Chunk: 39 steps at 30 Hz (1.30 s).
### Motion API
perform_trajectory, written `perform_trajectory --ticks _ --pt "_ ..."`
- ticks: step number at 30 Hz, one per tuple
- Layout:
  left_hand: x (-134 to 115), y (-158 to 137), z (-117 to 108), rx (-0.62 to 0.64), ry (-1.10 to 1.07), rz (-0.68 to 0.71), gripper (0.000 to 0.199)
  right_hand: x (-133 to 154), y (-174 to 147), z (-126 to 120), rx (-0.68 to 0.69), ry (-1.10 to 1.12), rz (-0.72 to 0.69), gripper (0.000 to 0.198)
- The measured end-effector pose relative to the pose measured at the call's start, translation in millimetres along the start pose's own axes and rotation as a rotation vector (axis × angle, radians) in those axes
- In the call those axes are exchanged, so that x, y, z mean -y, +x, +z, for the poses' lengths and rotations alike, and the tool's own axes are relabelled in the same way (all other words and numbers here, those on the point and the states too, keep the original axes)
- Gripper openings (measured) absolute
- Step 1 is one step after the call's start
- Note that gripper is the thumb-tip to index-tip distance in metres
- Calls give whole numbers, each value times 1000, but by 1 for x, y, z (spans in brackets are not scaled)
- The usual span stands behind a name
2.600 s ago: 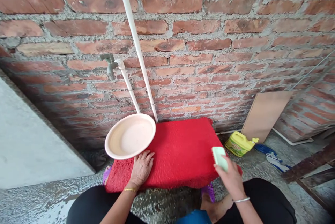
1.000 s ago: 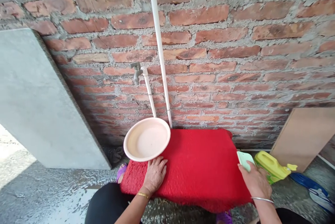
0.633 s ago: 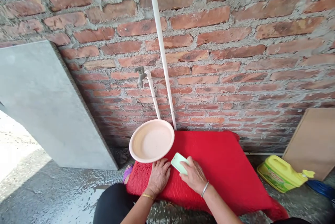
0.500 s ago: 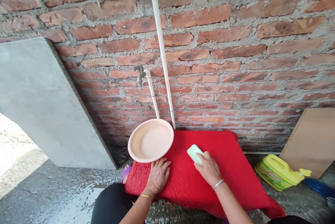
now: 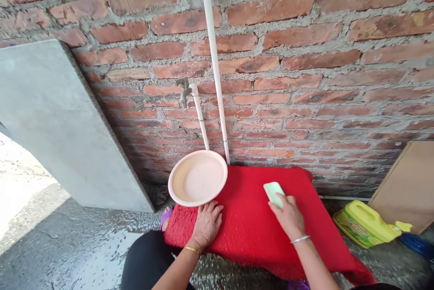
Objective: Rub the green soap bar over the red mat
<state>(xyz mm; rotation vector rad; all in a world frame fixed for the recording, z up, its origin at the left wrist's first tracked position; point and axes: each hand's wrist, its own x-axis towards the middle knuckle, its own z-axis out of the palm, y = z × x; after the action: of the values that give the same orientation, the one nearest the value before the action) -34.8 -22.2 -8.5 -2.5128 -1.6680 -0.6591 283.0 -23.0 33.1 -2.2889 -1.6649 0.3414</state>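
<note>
My right hand [image 5: 290, 220] is closed round the near end of a pale green brush [image 5: 273, 191], holding it on the red cloth [image 5: 252, 236], well to the right of the pink basin [image 5: 198, 179]. My left hand [image 5: 207, 224] lies flat with its fingers loosely spread on the cloth, fingertips right at the basin's near rim. The basin sits at the cloth's far left corner, below the grey tap [image 5: 184, 92], and a yellow jug [image 5: 366, 226] is on the floor to my right

Daylight bleaches the ground [image 5: 20, 177] at far left, leaving soft shade elsewhere.
</note>
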Motion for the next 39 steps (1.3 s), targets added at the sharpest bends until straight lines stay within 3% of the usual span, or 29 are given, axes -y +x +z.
perform_trajectory --ticks 3,6,9,15,18,21,24,29,31,32,34,36,38,39 --pt "1 -1 1 -18 7 -1 29 64 -16 28 118 80 -443 38" --pt "2 -2 1 -27 1 9 29 90 -19 35 161 60 -607 37" --pt "3 -2 1 -19 -13 10 30 66 1 18 145 -29 -426 39" --pt "2 -2 1 11 -42 -9 30 -58 39 -41 14 -85 332 65" --pt "0 -1 0 6 -33 -7 29 -92 41 -54 -40 -63 454 74" --pt "0 0 0 -8 -22 -1 29 -82 40 -48 -74 -62 458 73" --pt "0 -1 0 -15 -16 1 29 -36 34 -25 -50 -21 309 64" --pt "1 -1 -1 -14 -17 4 29 66 5 26 149 130 -415 36" --pt "1 -1 -1 -18 -18 5 30 88 0 34 176 131 -593 32" --pt "2 -1 -1 -19 -18 4 30 91 1 34 173 118 -616 32" --pt "2 -2 0 -17 -19 1 29 79 12 23 148 82 -521 34" --pt "2 -2 0 -10 -22 1 29 46 29 3 102 49 -242 39" --pt "2 -2 0 -4 -22 2 30 2 44 -20 44 39 126 47" --pt "1 -2 1 -3 -21 2 30 -21 49 -31 20 28 219 56"
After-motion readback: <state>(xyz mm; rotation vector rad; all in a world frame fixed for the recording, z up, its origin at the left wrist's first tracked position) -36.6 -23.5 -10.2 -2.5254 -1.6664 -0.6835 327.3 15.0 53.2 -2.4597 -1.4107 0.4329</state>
